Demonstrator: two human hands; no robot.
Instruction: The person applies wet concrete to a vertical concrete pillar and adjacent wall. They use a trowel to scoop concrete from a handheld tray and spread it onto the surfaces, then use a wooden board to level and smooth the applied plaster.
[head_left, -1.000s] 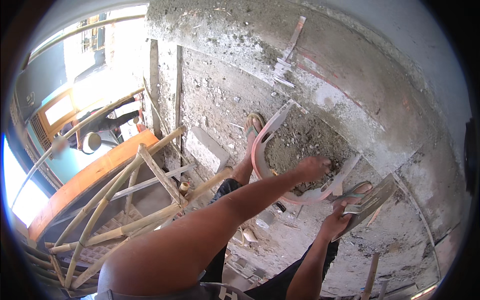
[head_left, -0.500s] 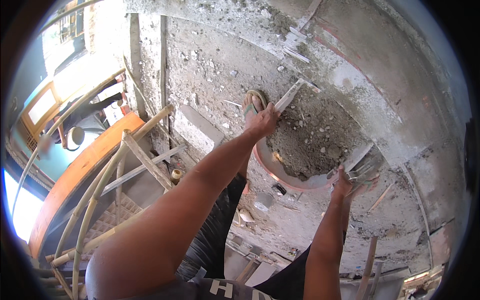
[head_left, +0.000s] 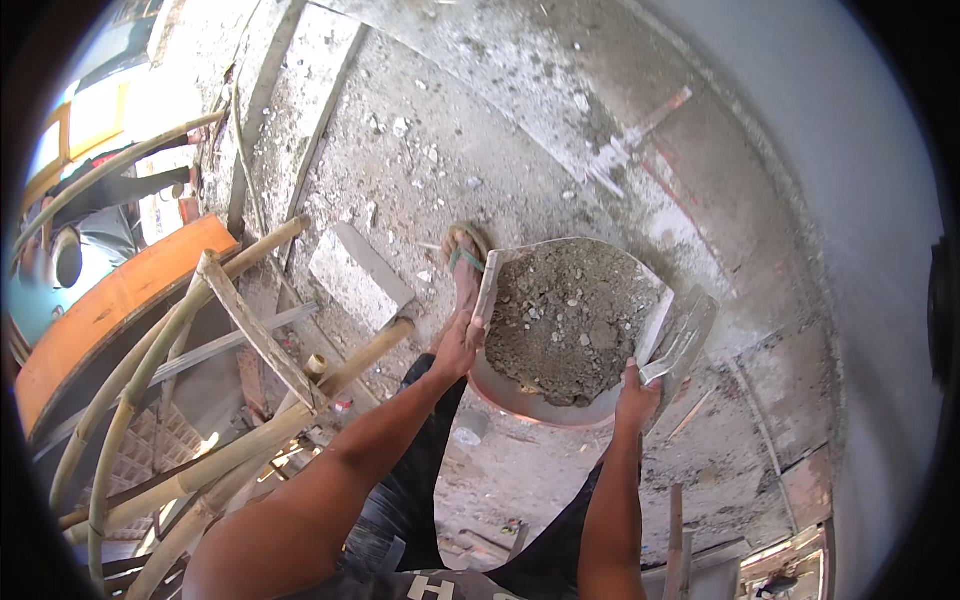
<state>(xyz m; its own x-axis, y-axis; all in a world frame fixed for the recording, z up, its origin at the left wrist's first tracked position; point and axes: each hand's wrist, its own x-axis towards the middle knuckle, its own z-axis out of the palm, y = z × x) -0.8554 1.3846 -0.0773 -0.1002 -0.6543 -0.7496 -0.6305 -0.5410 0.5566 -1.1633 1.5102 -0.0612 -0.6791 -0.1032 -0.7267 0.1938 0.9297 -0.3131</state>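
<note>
A wide tub [head_left: 508, 392] with a reddish outer side and pale, raised side walls holds grey sandy rubble [head_left: 570, 320] with small stones. My left hand [head_left: 460, 348] is closed round its left wall. On the opposite side, my right hand [head_left: 636, 398] is closed at the right edge. A plastering trowel [head_left: 688, 340] with a flat, mortar-smeared blade sits against that hand, outside the tub wall. Whether my right fingers also grip its handle is hard to make out. My sandalled left foot [head_left: 466, 255] stands just beyond my left hand.
A pale block [head_left: 358, 272] lies left of my foot. Bamboo poles [head_left: 165, 400] and a curved orange board [head_left: 120, 315] crowd the left side. Another person [head_left: 100, 235] is at the far left. Rubble bits [head_left: 400, 128] litter the floor, and a smooth wall [head_left: 870, 200] curves along the right.
The tub has turned and shifted left and nearer in the view, with both hands still on it. The trowel has moved along beside my right hand.
</note>
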